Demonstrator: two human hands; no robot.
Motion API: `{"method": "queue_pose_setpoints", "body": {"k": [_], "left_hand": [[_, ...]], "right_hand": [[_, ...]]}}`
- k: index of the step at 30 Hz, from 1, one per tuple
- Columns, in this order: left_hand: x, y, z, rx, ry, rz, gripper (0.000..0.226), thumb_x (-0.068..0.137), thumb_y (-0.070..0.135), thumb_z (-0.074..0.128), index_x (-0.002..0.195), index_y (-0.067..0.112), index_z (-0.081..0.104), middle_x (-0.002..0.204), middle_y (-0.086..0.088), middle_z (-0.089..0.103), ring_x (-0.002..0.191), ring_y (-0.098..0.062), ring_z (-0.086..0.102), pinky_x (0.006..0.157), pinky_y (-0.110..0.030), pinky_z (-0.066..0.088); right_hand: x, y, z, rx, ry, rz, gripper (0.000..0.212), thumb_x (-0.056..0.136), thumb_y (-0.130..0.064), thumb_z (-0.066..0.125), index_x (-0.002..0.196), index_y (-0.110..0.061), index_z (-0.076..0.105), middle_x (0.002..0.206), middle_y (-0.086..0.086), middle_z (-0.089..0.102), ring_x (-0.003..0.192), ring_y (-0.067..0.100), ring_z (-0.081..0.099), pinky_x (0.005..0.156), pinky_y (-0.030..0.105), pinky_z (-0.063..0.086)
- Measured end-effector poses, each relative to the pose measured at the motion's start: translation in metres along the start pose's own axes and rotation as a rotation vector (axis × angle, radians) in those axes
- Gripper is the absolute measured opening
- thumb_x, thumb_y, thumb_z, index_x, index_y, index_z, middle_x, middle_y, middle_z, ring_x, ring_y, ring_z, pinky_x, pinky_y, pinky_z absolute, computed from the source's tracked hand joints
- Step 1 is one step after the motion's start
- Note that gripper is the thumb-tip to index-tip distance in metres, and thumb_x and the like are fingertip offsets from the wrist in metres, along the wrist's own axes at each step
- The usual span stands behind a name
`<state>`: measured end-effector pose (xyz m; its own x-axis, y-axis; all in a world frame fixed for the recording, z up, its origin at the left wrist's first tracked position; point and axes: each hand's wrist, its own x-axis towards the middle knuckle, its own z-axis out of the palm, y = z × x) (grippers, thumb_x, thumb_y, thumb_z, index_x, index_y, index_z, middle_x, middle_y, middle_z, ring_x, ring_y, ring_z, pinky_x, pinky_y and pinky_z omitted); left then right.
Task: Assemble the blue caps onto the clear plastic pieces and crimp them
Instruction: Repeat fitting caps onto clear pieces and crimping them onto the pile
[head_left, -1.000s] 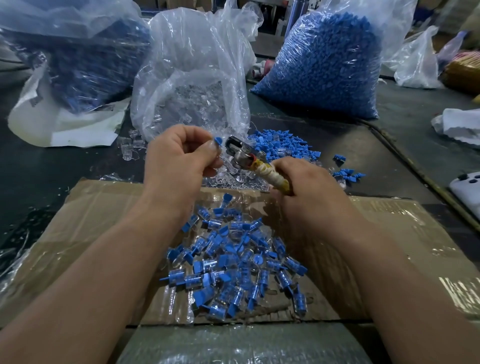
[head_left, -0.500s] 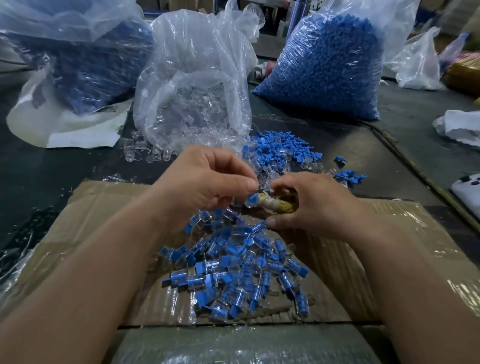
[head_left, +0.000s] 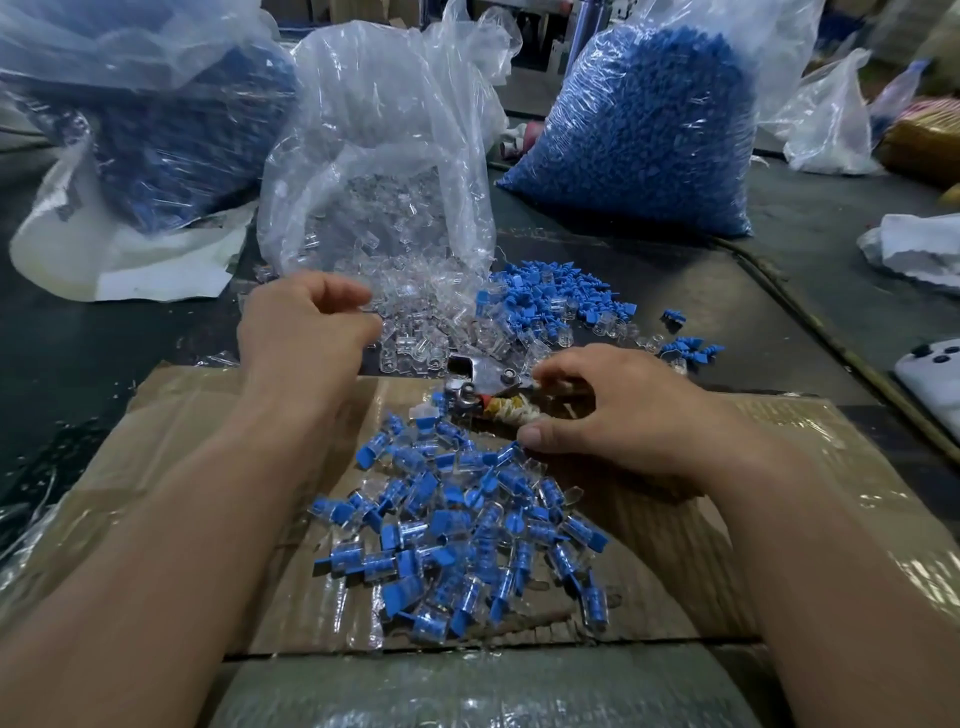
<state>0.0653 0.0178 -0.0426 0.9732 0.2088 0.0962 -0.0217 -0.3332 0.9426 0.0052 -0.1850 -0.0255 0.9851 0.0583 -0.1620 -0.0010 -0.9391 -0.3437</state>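
Two hands: right hand (head_left: 623, 415), fingers round the half-hidden crimper (head_left: 483, 384); left hand (head_left: 306, 332), fingers curled, blurred, any contents indiscernible.

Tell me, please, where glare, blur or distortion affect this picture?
Head view: glare on the taped cardboard and clear bag; left hand slightly motion-blurred; right hand, gripping the crimper, sharp; wide-angle bending towards the edges.

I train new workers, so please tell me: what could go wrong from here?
The crimping pliers, gripped by the right hand, lie beside the finished pile; moving them may scatter it. The clear pieces at the left hand mingle with loose blue caps, so uncrimped parts might join finished ones.
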Motion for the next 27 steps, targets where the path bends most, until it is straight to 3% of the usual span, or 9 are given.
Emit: {"method": "queue_pose_setpoints", "body": {"k": [3, 7, 10, 12, 15, 17, 19, 22, 27], "left_hand": [[-0.002, -0.002, 0.003, 0.134, -0.067, 0.074, 0.022, 0.075, 0.009, 0.072, 0.082, 0.027, 0.062, 0.08, 0.008, 0.061, 0.083, -0.015, 0.06, 0.082, -0.033, 0.049], [-0.004, -0.01, 0.006, 0.319, -0.147, 0.097, 0.025, 0.078, 0.015, 0.07, 0.101, 0.022, 0.066, 0.089, 0.007, 0.061, 0.089, -0.016, 0.058, 0.081, -0.03, 0.045], [-0.005, -0.012, 0.007, 0.445, -0.201, 0.139, 0.011, 0.079, 0.019, 0.068, 0.087, 0.026, 0.065, 0.087, 0.005, 0.065, 0.081, -0.018, 0.061, 0.079, -0.033, 0.05], [-0.003, -0.012, 0.007, 0.478, -0.189, 0.181, 0.016, 0.08, 0.019, 0.068, 0.071, 0.029, 0.058, 0.078, 0.009, 0.062, 0.074, -0.012, 0.058, 0.071, -0.029, 0.046], [-0.003, -0.01, 0.008, 0.374, -0.133, 0.183, 0.02, 0.081, 0.021, 0.068, 0.066, 0.028, 0.056, 0.069, 0.014, 0.057, 0.064, 0.0, 0.053, 0.059, -0.018, 0.036], [-0.004, -0.008, 0.008, 0.16, -0.139, 0.085, 0.015, 0.083, 0.021, 0.067, 0.071, 0.023, 0.059, 0.067, 0.007, 0.061, 0.055, -0.001, 0.061, 0.053, -0.016, 0.041], [-0.005, -0.005, 0.007, -0.029, -0.167, -0.015, 0.011, 0.083, 0.018, 0.068, 0.075, 0.019, 0.061, 0.063, 0.0, 0.066, 0.053, -0.004, 0.065, 0.052, -0.025, 0.05], [-0.004, -0.001, 0.006, -0.11, -0.202, -0.051, 0.012, 0.08, 0.009, 0.068, 0.077, 0.017, 0.06, 0.065, -0.004, 0.068, 0.058, -0.012, 0.067, 0.048, -0.023, 0.05], [-0.008, 0.004, 0.007, -0.239, -0.274, -0.064, 0.029, 0.078, -0.002, 0.065, 0.091, 0.022, 0.057, 0.082, -0.007, 0.066, 0.076, -0.023, 0.067, 0.067, -0.034, 0.058]], "right_hand": [[0.0, 0.001, 0.0, -0.002, 0.002, -0.008, 0.066, 0.065, -0.064, 0.063, 0.123, -0.033, 0.05, 0.105, -0.015, 0.047, 0.097, 0.007, 0.046, 0.076, 0.026, 0.036], [0.0, 0.001, -0.001, 0.004, 0.004, -0.016, 0.067, 0.065, -0.064, 0.062, 0.123, -0.033, 0.05, 0.105, -0.015, 0.046, 0.097, 0.007, 0.045, 0.077, 0.026, 0.035], [0.0, 0.001, -0.002, 0.013, 0.014, -0.018, 0.067, 0.064, -0.067, 0.058, 0.121, -0.034, 0.052, 0.102, -0.017, 0.046, 0.094, 0.006, 0.045, 0.075, 0.025, 0.034], [-0.001, 0.001, -0.002, 0.024, 0.016, -0.018, 0.069, 0.06, -0.072, 0.055, 0.119, -0.034, 0.053, 0.101, -0.017, 0.048, 0.094, 0.006, 0.046, 0.076, 0.026, 0.036], [-0.001, 0.0, -0.003, 0.05, 0.043, -0.031, 0.078, 0.051, -0.079, 0.044, 0.114, -0.034, 0.057, 0.098, -0.017, 0.052, 0.092, 0.005, 0.049, 0.074, 0.024, 0.038], [-0.001, 0.001, -0.003, 0.09, 0.127, -0.045, 0.06, 0.064, -0.07, 0.051, 0.107, -0.03, 0.061, 0.094, -0.015, 0.057, 0.088, 0.004, 0.052, 0.073, 0.022, 0.04], [0.001, 0.004, -0.004, 0.144, 0.276, -0.061, 0.033, 0.076, -0.053, 0.059, 0.095, -0.027, 0.065, 0.086, -0.014, 0.062, 0.081, 0.002, 0.056, 0.071, 0.021, 0.044], [0.006, 0.013, -0.006, 0.167, 0.53, -0.036, 0.013, 0.083, -0.036, 0.063, 0.086, -0.024, 0.067, 0.077, -0.016, 0.06, 0.071, 0.001, 0.054, 0.063, 0.019, 0.04], [0.02, 0.037, -0.006, 0.078, 0.65, 0.173, 0.029, 0.088, -0.029, 0.059, 0.115, -0.017, 0.061, 0.116, 0.003, 0.059, 0.102, 0.017, 0.053, 0.088, 0.031, 0.04]]}}
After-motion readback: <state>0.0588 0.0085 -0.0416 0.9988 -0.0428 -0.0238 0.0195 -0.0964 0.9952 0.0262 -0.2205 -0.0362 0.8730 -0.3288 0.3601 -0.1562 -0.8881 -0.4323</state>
